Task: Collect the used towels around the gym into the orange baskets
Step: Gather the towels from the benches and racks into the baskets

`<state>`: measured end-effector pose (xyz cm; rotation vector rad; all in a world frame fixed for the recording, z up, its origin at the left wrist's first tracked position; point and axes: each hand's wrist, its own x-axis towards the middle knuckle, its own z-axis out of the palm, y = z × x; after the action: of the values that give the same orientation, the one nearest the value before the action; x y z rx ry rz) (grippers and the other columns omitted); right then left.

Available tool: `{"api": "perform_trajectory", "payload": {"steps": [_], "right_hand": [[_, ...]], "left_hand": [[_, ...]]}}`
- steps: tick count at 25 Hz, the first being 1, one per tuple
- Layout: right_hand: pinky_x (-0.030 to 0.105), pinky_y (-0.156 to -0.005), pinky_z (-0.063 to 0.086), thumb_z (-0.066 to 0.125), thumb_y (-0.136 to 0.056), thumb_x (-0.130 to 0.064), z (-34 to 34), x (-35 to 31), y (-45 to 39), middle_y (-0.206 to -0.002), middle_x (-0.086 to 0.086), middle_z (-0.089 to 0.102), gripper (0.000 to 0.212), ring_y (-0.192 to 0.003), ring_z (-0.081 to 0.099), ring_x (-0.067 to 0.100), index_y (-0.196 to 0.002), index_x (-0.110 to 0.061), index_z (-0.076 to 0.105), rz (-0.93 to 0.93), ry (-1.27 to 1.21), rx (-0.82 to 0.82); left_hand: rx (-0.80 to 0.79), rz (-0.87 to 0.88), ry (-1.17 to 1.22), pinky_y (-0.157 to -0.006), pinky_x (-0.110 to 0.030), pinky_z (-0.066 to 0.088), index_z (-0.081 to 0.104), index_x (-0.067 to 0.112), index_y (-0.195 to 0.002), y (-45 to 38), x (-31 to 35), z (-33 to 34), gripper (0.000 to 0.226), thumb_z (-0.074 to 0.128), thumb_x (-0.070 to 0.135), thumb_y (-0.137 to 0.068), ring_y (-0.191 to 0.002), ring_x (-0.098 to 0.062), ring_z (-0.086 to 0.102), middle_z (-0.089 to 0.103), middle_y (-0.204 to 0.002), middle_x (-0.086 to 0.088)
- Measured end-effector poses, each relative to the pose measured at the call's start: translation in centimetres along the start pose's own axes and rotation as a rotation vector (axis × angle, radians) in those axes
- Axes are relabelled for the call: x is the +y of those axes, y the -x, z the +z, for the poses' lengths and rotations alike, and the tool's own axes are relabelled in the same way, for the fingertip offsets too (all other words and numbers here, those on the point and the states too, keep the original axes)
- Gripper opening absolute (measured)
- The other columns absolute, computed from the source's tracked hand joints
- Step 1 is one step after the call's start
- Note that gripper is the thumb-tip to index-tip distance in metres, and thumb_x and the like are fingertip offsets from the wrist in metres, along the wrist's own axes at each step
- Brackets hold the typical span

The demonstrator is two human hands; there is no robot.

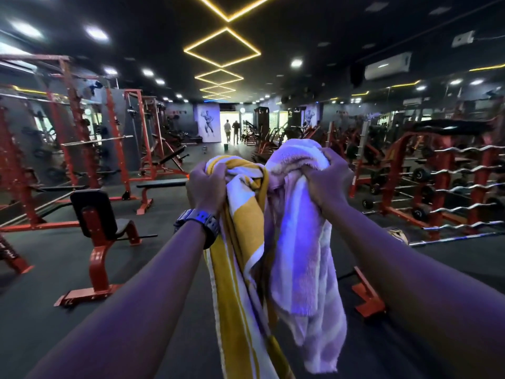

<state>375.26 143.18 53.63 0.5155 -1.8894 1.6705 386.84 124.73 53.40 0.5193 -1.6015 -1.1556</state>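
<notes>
Both arms are stretched out in front of me at chest height. My left hand (206, 187), with a dark watch on its wrist, is closed on the top of a yellow-and-white striped towel (240, 258) that hangs down past the bottom of the view. My right hand (326, 181) grips a bunched white towel (306, 274) that hangs beside the striped one and touches it. No orange basket is in view.
A red seated bench (95, 228) stands to my left, with red racks (76, 127) behind it. A rack of curl bars (459, 187) lines the right side. A red machine foot (367, 296) lies on the floor under my right arm. Two people (231, 131) stand at the bright far doorway.
</notes>
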Motion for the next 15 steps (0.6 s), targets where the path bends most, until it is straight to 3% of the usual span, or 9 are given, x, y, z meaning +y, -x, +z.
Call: {"api": "perform_trajectory", "payload": {"steps": [3,7,15], "right_hand": [[0.026,-0.075,0.045,0.075,-0.076,-0.019,3.0,3.1,-3.7,-0.096,0.000,0.072,0.036,-0.087,0.064,0.022,-0.112,-0.021,0.073,-0.011,-0.013,-0.019],[0.018,-0.068,0.035,0.075,-0.079,-0.018,9.8,8.1,-10.2,-0.095,-0.002,0.068,0.038,-0.084,0.059,0.019,-0.117,-0.020,0.071,-0.037,-0.015,-0.058],[0.031,-0.077,0.053,0.074,-0.074,-0.022,23.4,17.1,-25.2,-0.095,0.000,0.074,0.038,-0.085,0.066,0.024,-0.112,-0.025,0.072,0.013,-0.041,-0.031]], "left_hand": [[0.010,-0.007,-0.006,-0.052,-0.029,0.032,0.049,0.016,-0.060,-3.2,-2.0,3.9,0.027,0.049,0.042,-0.066,-0.057,-0.015,0.044,0.053,-0.061,0.004],[0.071,-0.010,0.013,-0.054,-0.033,0.032,0.052,0.014,-0.062,-10.5,-7.4,9.8,0.028,0.050,0.041,-0.066,-0.060,-0.021,0.045,0.053,-0.060,0.002],[0.088,-0.006,0.000,-0.054,-0.031,0.035,0.056,0.011,-0.064,-27.6,-14.4,20.8,0.030,0.052,0.040,-0.065,-0.057,-0.017,0.044,0.054,-0.061,0.001]]}}
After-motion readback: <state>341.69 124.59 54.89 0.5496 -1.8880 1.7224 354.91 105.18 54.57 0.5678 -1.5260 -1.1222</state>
